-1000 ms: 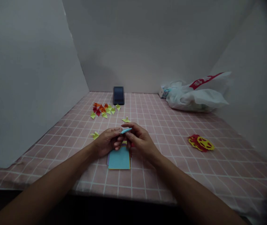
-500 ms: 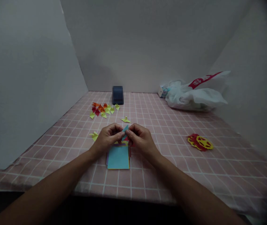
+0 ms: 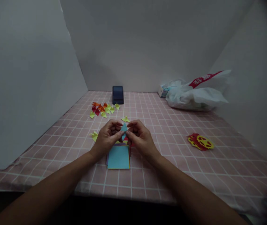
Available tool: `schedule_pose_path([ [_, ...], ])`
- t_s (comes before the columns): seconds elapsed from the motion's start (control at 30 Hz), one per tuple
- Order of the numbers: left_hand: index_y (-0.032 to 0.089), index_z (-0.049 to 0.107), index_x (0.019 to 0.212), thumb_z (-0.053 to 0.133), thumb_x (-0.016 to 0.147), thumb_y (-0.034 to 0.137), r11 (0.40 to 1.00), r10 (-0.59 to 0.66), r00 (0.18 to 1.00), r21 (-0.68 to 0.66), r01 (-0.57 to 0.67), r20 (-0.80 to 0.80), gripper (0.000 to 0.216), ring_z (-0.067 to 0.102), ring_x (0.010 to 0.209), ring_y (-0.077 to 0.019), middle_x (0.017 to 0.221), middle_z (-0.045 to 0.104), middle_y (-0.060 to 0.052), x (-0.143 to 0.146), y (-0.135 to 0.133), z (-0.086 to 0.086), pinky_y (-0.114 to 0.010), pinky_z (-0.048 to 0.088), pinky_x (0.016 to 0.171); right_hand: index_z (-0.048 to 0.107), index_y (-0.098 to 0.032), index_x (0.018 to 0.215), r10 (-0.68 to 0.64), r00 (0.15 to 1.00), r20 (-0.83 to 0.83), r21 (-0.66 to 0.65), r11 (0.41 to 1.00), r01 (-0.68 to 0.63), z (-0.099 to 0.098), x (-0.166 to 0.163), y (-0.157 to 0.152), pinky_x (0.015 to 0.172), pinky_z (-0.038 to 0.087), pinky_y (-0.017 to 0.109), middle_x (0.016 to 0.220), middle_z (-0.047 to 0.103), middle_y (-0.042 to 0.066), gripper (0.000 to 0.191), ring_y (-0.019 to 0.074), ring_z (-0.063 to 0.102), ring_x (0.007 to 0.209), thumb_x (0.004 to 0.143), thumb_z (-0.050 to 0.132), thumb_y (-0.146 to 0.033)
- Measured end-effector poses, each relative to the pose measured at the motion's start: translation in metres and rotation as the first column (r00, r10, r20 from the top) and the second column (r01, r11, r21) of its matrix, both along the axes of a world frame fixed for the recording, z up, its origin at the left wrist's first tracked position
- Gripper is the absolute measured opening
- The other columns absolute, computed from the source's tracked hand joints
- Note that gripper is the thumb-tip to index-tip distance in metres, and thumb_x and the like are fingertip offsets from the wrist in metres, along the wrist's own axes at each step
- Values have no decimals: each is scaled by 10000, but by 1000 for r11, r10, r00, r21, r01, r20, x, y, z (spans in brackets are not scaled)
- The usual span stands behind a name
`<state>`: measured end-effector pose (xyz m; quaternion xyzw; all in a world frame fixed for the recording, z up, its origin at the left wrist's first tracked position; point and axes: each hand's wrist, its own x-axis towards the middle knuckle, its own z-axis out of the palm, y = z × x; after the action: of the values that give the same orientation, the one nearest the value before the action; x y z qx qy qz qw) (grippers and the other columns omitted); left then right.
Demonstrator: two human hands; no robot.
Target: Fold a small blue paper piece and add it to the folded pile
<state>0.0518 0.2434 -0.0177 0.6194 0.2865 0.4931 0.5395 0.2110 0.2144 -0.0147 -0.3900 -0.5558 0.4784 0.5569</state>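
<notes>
A small folded piece of blue paper is pinched between my two hands, its pointed tip facing up. My left hand grips its left side between thumb and fingers. On the other side my right hand holds it by the lower right edge with the thumb in front. Just below the hands lies a stack of square coloured paper with a blue sheet on top. A yellow folded paper crane rests left of my left hand, and another yellow crane sits just beyond the fingertips.
Several red, orange and yellow paper cranes are grouped at the back left. Behind them stands a dark blurred device. Red and yellow cut-out discs lie at right. A white plastic bag and a tissue box are at the back right.
The blue paper has turned from a slanted position to point upward between my hands. My right fingers have lifted and spread slightly at its top. The things on the table stay where they were.
</notes>
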Motion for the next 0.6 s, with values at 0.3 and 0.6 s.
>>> schedule_pose_path([
  [0.3,181,569,986,747,801,252,998,20,999,-53,-21,-30,266,634,661,-99,816,642,11,-1,-2,3,-205,553,584,522,-230,988,-6,1000,28,-11,1000,6,0,0,-1,482,441,224,669,551,-73,189,82,541,492,844,633,-279],
  [0.6,184,573,938,748,797,239,999,37,999,-25,-38,-30,231,620,646,-86,791,626,24,0,-2,3,-190,553,571,518,-227,982,-18,999,42,6,1000,18,1,0,-1,486,432,228,664,540,-71,181,87,529,499,840,626,-259],
])
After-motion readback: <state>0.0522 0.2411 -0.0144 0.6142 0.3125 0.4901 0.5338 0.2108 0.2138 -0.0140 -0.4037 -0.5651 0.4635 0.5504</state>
